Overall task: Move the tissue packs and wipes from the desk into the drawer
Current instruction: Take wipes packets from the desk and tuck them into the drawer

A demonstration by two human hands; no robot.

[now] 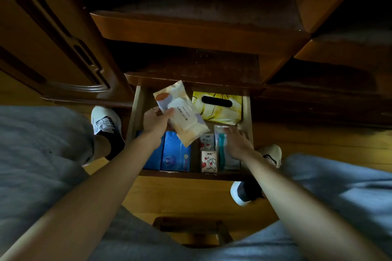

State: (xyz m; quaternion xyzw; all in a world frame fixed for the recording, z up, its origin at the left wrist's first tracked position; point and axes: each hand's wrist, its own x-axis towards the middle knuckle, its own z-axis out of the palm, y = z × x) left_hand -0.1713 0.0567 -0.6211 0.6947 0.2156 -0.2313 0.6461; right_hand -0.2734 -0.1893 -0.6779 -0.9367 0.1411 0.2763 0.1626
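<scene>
Blue tissue packs [169, 152]: two, flat, side by side in the near-left part of the open drawer [135, 110].

Left hand [156, 122]: closed on the near-left edge of the wipes pack [182, 112], thumb on top, other fingers hidden beneath. The pack hangs tilted above the drawer's left-centre, over the blue packs, not yet set down.

Small printed tissue packs [209, 154]: two, in a row along the drawer's middle.

Yellow tissue pouch [218, 107]: at the far right, slot upward.

Teal-and-clear packet [222, 148]: near right, lying lengthwise.

Right hand [237, 142]: spread flat, fingers extended, resting on or just over that packet; it grips nothing.

Handling note, as a judgement: the free floor appears to be the far-left corner. The wipes are best levelled, lowered there flat and released only once they rest, with the right hand keeping the neighbouring packets from shifting.
</scene>
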